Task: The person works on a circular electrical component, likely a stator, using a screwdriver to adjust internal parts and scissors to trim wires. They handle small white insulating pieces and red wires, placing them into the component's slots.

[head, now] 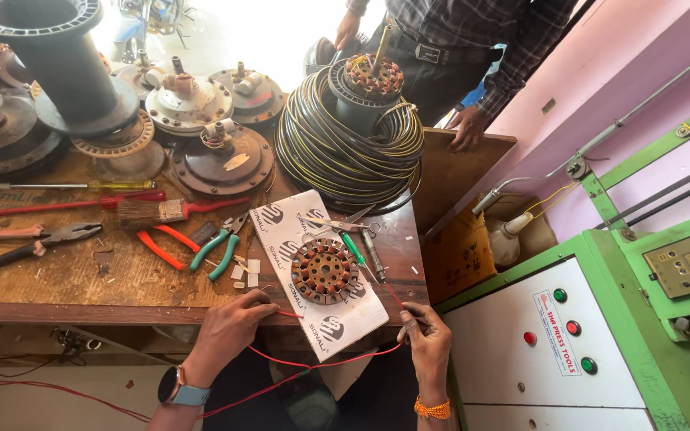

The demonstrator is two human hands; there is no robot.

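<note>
Both hands pinch a thin red wire: the left hand at the surface's front edge, the right hand just off its corner. The wire sags between them. Beside them, a copper-wound stator sits on white printed card. A green machine's white panel stands close on the right.

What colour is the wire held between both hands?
Red wire, seen in the head view.

Worn, rough wood on the workbench. Glossy copper windings in the matt metal stator. Smooth white printed sheet, perhaps card. Shiny red plastic on the wire.
</note>
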